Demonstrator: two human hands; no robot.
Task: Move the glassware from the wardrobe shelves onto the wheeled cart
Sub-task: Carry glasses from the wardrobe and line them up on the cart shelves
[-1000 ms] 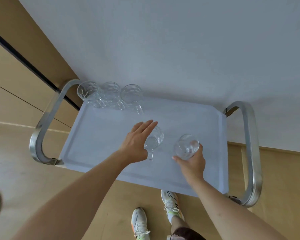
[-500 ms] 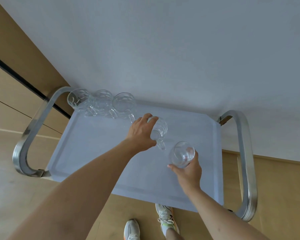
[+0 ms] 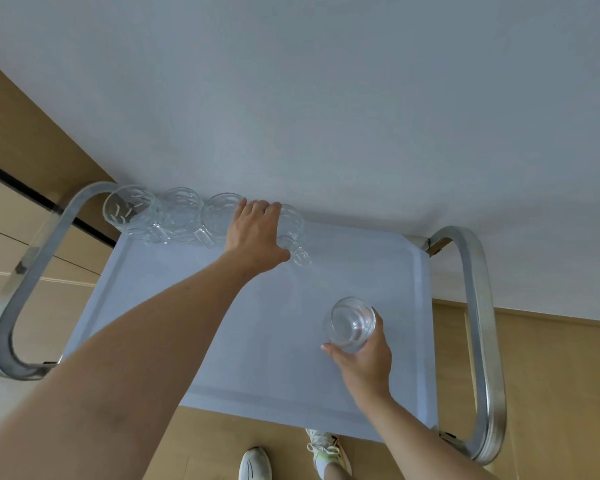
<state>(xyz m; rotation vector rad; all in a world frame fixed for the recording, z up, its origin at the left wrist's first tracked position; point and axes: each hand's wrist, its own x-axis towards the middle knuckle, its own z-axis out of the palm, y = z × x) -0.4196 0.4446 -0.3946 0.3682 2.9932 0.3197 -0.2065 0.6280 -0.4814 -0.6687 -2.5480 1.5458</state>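
The wheeled cart's pale blue tray top (image 3: pixel 194 327) fills the middle of the view, between two steel handles. Three clear handled glass cups (image 3: pixel 174 216) stand in a row along its far left edge. My left hand (image 3: pixel 255 233) grips a fourth handled glass cup (image 3: pixel 293 233) at the right end of that row, fingers wrapped over its rim, the cup's base on or just above the tray. My right hand (image 3: pixel 361 362) holds a plain round glass (image 3: pixel 350 323) upright above the tray's front right part.
A white wall (image 3: pixel 326 98) runs directly behind the cart. Steel handle loops stand at the left (image 3: pixel 25 271) and right (image 3: pixel 482 341) ends. Wooden wardrobe panels (image 3: pixel 11 216) lie to the left, wooden floor below, and my white shoes (image 3: pixel 257 464) by the cart's near edge.
My left hand carried the handled cup from the tray's middle to the far edge, beside the row of three. My right hand stayed over the front right with its glass.
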